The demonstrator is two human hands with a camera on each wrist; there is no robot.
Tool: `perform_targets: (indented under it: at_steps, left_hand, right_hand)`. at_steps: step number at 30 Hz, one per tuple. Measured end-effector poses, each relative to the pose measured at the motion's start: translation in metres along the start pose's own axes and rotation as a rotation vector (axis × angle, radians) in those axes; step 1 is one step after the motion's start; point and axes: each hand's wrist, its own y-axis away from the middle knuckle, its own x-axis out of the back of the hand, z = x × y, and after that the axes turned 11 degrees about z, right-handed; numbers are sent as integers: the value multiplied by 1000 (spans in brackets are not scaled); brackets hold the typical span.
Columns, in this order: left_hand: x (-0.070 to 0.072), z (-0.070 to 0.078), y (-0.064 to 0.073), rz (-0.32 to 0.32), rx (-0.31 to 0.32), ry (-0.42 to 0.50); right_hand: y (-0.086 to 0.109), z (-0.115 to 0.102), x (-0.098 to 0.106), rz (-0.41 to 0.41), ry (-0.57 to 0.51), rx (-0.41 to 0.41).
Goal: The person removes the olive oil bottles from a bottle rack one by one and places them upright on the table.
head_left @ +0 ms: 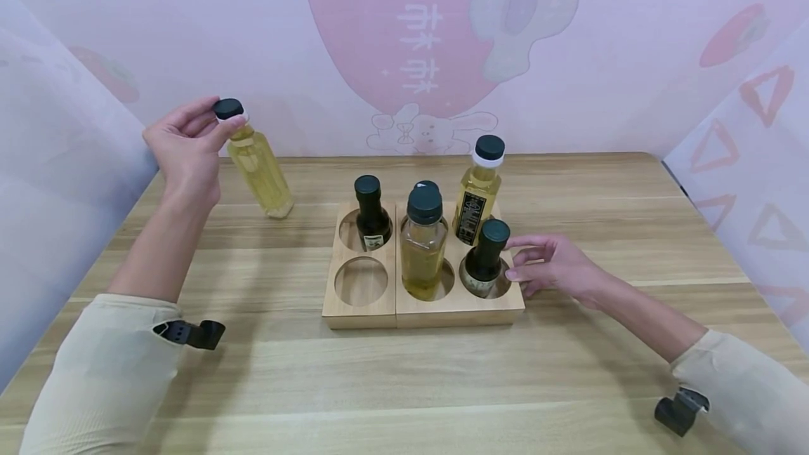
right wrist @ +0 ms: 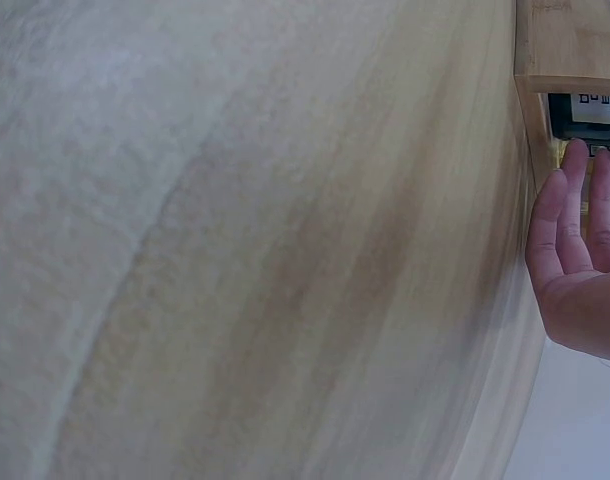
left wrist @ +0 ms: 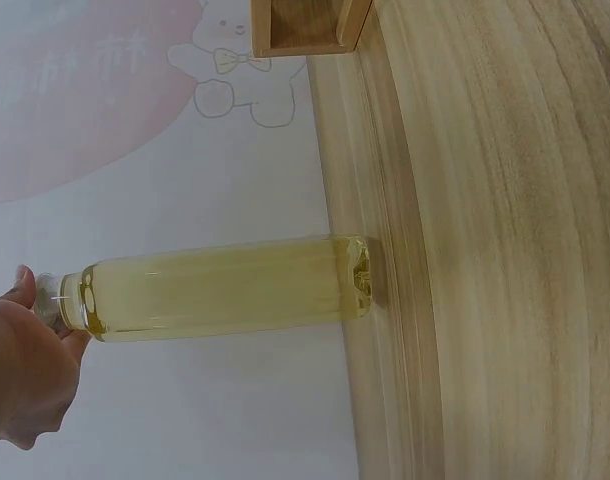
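Observation:
My left hand (head_left: 189, 149) pinches a bottle of yellow oil (head_left: 262, 170) at its dark cap and neck, between thumb and fingers. The bottle leans, its base low over the table at the left; in the left wrist view its long clear body (left wrist: 220, 290) runs out from the hand. At the right end of a wooden bottle rack (head_left: 360, 319), my right hand (head_left: 556, 269) has its fingers extended by the side wall, beside a short dark bottle (head_left: 485, 258). In the right wrist view, the fingertips (right wrist: 575, 150) reach the rack's open side, where a dark bottle's label shows.
In the rack stand another dark bottle (head_left: 369, 213), a clear oil bottle (head_left: 423, 258) hiding one behind it, and an oil bottle with a black label (head_left: 472, 213). Bare wood shows in the front-left hole (head_left: 361, 281). A printed backdrop (head_left: 253, 20) rises behind the table.

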Motion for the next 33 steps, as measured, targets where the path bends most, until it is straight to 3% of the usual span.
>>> perform_targets:
  at_steps: [21,33]
  left_hand:
    - [6,-3,-5,40,31,-48]
    - [6,-5,-6,22,35,-50]
  right_hand:
    - [1,-2,-2,4,14,-6]
    - [1,-1,-1,3,4,2]
